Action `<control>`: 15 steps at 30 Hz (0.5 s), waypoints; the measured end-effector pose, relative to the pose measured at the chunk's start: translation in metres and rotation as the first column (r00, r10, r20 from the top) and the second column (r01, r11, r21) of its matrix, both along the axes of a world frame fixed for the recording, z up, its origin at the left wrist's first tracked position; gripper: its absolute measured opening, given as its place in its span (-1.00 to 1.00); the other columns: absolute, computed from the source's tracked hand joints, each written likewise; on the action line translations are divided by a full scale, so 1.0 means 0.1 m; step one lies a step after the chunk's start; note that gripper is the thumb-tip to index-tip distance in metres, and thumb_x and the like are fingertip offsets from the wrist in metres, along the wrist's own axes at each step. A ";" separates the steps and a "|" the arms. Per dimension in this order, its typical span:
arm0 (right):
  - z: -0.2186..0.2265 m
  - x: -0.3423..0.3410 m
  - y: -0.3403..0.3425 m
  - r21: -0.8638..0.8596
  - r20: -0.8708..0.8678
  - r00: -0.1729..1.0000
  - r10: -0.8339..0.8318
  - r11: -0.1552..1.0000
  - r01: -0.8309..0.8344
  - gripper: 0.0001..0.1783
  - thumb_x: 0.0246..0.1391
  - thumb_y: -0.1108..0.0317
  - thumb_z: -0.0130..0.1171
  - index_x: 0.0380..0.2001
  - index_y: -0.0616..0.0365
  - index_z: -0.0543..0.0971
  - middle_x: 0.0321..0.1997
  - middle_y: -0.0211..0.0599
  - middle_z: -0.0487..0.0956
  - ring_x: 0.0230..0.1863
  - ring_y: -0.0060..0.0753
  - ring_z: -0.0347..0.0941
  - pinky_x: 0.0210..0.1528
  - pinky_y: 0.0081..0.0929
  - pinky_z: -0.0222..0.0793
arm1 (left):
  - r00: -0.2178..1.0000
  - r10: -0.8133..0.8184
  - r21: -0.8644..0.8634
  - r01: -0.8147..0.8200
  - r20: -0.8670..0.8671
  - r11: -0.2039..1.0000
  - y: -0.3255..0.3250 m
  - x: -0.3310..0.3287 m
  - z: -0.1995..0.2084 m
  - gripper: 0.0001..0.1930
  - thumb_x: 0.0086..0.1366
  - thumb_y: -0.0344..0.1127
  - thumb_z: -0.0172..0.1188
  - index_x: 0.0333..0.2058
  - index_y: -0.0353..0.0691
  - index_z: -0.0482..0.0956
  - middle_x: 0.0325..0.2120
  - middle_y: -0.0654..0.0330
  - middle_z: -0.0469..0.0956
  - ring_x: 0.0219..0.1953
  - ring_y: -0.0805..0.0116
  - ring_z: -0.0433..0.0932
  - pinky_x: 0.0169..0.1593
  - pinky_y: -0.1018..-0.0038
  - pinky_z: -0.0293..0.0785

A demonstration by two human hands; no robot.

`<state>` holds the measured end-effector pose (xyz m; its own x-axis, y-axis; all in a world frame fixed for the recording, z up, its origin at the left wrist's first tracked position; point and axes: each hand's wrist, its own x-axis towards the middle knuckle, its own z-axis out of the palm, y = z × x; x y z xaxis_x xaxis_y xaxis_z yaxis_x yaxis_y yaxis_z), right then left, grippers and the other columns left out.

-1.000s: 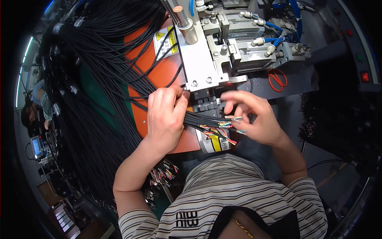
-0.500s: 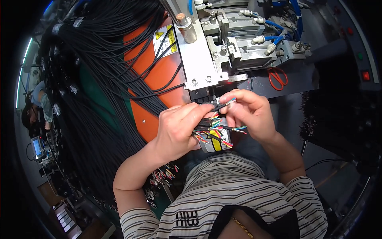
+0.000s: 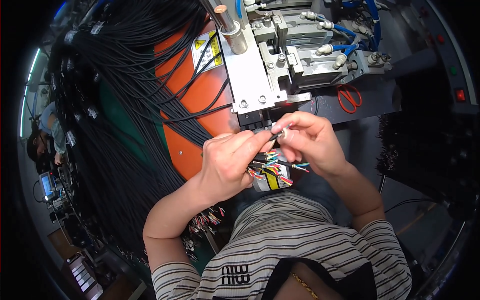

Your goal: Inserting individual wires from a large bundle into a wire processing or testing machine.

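Observation:
My left hand [image 3: 225, 157] is closed around several black cables [image 3: 272, 161], whose stripped ends fan out in red, yellow, green, blue and white wires. One cable end [image 3: 276, 135] sticks up from between the left thumb and fingers. My right hand [image 3: 312, 145] pinches that same cable end between thumb and forefinger, and the fingertips hide most of its wires. Both hands are just in front of a metal machine head [image 3: 255, 75]. Beneath the cable ends is a white and yellow label [image 3: 270, 182].
A large mass of black cables [image 3: 130, 90] spreads over an orange plate [image 3: 192, 145] on the left. Pneumatic cylinders [image 3: 320, 65] with blue hoses stand at the back right, and red-handled scissors [image 3: 349, 98] lie beside them. A co-worker [image 3: 50, 130] sits far left.
The right fingers have closed over the coloured wires of the raised cable, which showed before. The post on top of the machine now stands taller out of its collar.

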<state>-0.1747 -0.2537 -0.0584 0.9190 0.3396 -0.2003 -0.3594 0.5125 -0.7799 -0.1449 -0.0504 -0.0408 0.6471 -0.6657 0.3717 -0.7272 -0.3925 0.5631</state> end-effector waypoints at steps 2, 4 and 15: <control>-0.08 0.01 0.02 -0.010 -0.023 0.999 -0.025 1.000 0.024 -0.91 0.18 0.56 0.11 -0.24 0.28 0.55 -0.36 -0.39 0.54 -0.51 -0.75 0.41 -0.55 -0.79 0.22 | 0.999 -0.026 0.056 0.024 0.029 0.998 -0.01 0.00 0.04 -0.64 -0.09 -0.40 0.37 -0.25 -0.32 0.52 -0.60 0.19 0.47 -0.61 0.27 0.48 -0.52 0.39 0.35; -0.12 -0.03 0.06 -0.001 0.052 0.997 -0.060 0.998 0.060 -0.89 0.19 0.57 0.11 -0.23 0.31 0.57 -0.32 -0.35 0.54 -0.50 -0.72 0.43 -0.53 -0.79 0.25 | 0.998 -0.025 0.069 0.020 0.064 0.997 -0.05 -0.02 0.05 -0.64 -0.09 -0.41 0.37 -0.26 -0.31 0.52 -0.60 0.19 0.47 -0.62 0.27 0.48 -0.53 0.41 0.34; -0.13 -0.11 0.10 -0.360 0.513 0.851 -0.116 0.870 0.336 -0.74 0.26 0.50 -0.01 -0.06 0.41 0.54 -0.07 -0.08 0.52 -0.25 -0.43 0.52 -0.21 -0.55 0.41 | 0.991 0.018 -0.046 -0.024 -0.136 0.999 -0.05 0.00 0.07 -0.74 -0.09 -0.62 0.24 -0.35 -0.32 0.50 -0.58 0.18 0.52 -0.56 0.24 0.55 -0.43 0.45 0.47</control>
